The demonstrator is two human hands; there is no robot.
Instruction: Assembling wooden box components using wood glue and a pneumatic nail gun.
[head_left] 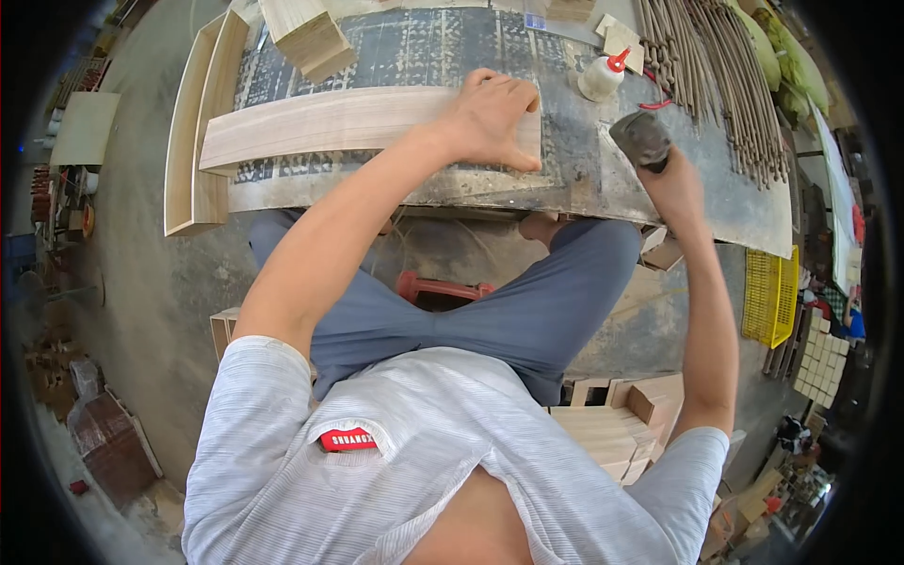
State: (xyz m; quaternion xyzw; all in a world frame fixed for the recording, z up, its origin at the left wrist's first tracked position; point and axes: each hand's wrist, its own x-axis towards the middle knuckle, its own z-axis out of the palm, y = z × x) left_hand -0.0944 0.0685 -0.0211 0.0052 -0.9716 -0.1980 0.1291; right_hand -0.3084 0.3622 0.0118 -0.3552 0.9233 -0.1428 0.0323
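Observation:
A long pale wooden board (320, 121) lies across the worktable, its left end meeting a narrow wooden frame (202, 122); I cannot tell whether the two are joined. My left hand (494, 118) grips the board's right end, fingers bent over the far edge and thumb stretched along the near side. In my right hand (676, 184) is a dark, blunt-headed mallet (642, 138), held up over the right part of the table, apart from the board. Its handle is mostly hidden in my fist.
A white glue bottle (601, 77) with a red tip stands beyond my hands. Many thin brown rods (720, 85) lie at the right. A wooden block-shaped piece (306, 40) sits at the far left. Below are a yellow crate (770, 297) and stacked wooden pieces (612, 428).

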